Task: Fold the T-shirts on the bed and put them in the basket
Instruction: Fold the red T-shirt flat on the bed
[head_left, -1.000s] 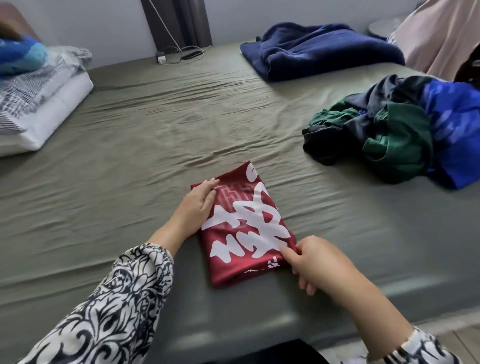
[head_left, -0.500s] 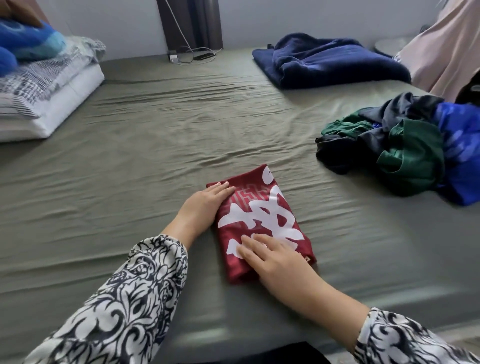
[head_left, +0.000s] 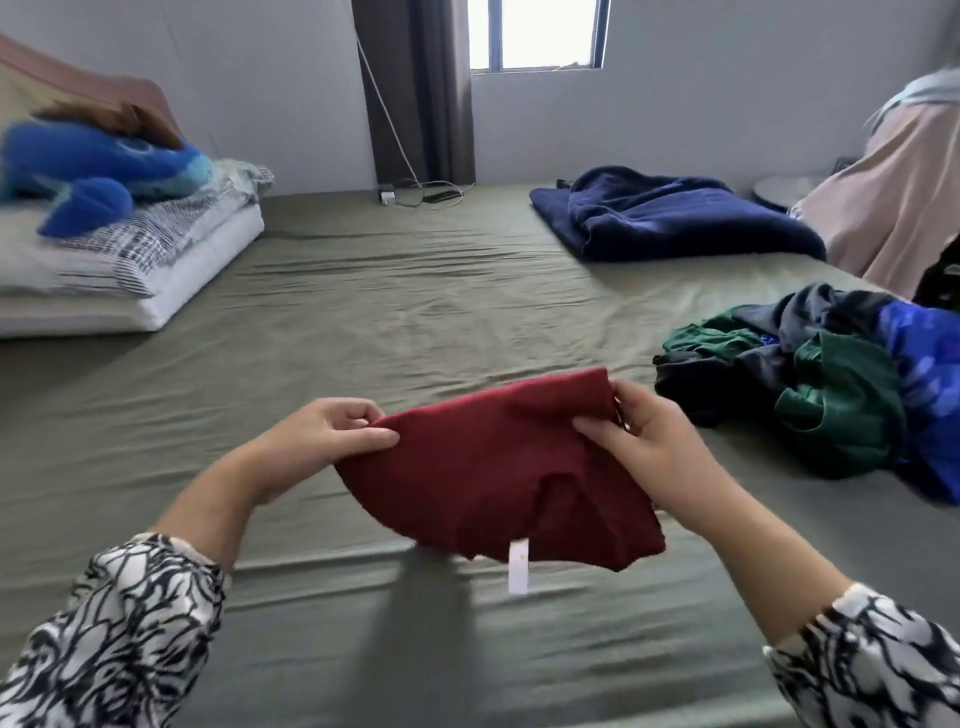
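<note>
No legible text anywhere; white tag (head_left: 518, 566) on the red T-shirt (head_left: 493, 467) too blurred to read.

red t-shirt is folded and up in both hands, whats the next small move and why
Probably carry the red T-shirt off the bed toward the basket, which isn't in view. The left hand and right hand pinch its ends, and it hangs folded.

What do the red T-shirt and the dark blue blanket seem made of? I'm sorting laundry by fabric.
Red T-shirt: thin matte knit, probably cotton jersey; it droops limply between both hands.
Dark blue blanket: thick and fuzzy, likely fleece; soft, rounded folds, no sheen.
</note>
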